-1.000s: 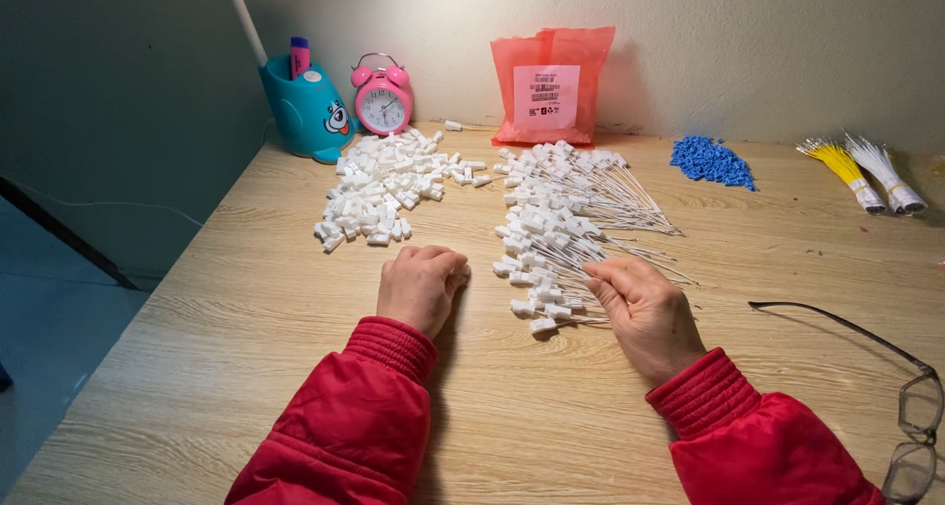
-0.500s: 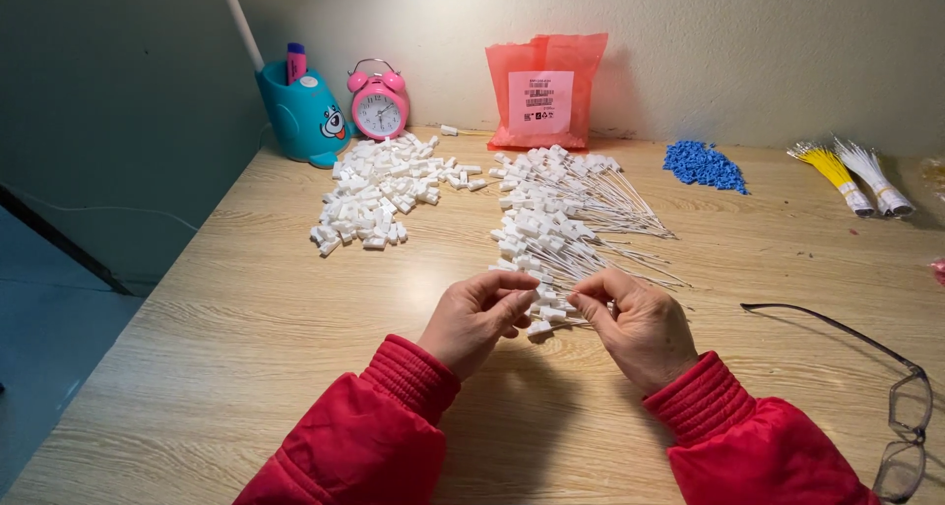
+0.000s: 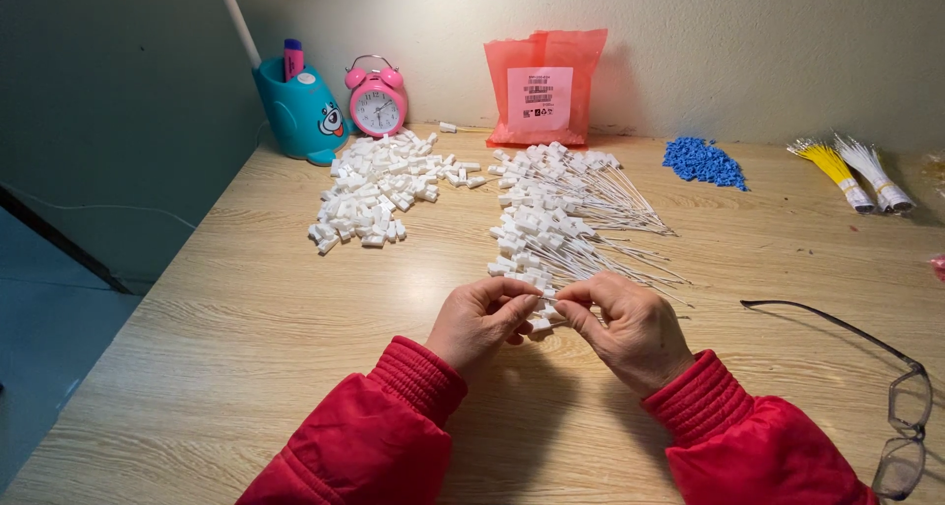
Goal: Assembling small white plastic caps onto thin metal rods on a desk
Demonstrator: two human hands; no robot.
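A red translucent plastic bag (image 3: 544, 87) leans upright against the wall at the back of the desk; a white rectangular label (image 3: 539, 93) sits on its front face. Left of it stand a pink twin-bell alarm clock (image 3: 375, 103) and a teal pen holder (image 3: 300, 111).

The left hand (image 3: 482, 320) and right hand (image 3: 627, 330) meet at the near end of the pile of white tags with thin wire tails (image 3: 561, 220). Thumb and forefinger of each hand are pinched together on 1 small white tag piece (image 3: 544, 296) held between them, just above the desk.

A separate heap of white plastic blocks (image 3: 379, 190) lies to the left, a blue heap of small parts (image 3: 703, 161) to the right, then 2 bundles, yellow (image 3: 835, 170) and white (image 3: 874, 177). Spectacles (image 3: 901, 416) lie at the right edge.

The surface is a light wood-grain desk (image 3: 236, 338); the wall behind is off-white and textured.
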